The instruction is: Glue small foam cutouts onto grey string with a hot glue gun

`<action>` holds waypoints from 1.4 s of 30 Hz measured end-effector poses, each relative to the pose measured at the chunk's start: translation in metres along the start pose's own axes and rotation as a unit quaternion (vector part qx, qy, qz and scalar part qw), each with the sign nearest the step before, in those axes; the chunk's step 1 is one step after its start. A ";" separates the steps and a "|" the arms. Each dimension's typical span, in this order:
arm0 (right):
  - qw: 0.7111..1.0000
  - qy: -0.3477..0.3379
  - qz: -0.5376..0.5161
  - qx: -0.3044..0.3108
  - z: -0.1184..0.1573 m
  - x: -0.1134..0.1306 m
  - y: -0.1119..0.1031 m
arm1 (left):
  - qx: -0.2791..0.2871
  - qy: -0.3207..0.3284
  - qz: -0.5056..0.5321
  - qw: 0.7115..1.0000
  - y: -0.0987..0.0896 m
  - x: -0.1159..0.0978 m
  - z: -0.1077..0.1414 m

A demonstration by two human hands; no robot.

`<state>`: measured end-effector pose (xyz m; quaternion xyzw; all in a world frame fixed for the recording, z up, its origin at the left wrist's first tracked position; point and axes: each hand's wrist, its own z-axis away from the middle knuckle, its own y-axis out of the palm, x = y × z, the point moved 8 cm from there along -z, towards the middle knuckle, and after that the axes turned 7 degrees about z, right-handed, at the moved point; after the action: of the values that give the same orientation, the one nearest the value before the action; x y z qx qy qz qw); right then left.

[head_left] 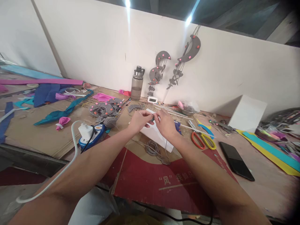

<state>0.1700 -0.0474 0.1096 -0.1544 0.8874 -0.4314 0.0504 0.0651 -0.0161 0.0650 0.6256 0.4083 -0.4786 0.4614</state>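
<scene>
Head cam: the person's left hand (140, 121) and right hand (166, 122) are both pinching a tiny dark piece (153, 118) over a white board (155, 133). Behind the grip, a see-through bottle (137, 86), looks part-full; behind-right, a bowl (187, 112) with pink stuff (180, 104) and clear plastic (193, 106). Red cardboard (145, 184) this side of the grip says “风”, rest's hard to read

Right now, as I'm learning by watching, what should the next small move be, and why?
Perhaps firm up the pinch on the small dark piece: the left hand and right hand seem to hold it by fingertips alone, over the white slab, so it might slip.
</scene>
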 end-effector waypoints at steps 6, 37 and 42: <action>0.996 -0.021 -0.086 -0.002 0.003 0.007 -0.003 | -0.034 -0.025 0.028 0.999 -0.007 0.005 -0.001; 0.837 0.277 -0.470 0.046 0.013 -0.035 0.035 | 0.059 -0.056 0.156 0.984 0.007 0.008 -0.002; 0.838 0.276 -0.465 0.079 0.015 -0.033 0.034 | 0.053 -0.026 0.078 0.995 0.003 0.001 -0.003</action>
<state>0.1971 -0.0286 0.0720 -0.4185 0.6517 -0.4973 -0.3909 0.0686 -0.0141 0.0644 0.6663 0.3198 -0.4783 0.4744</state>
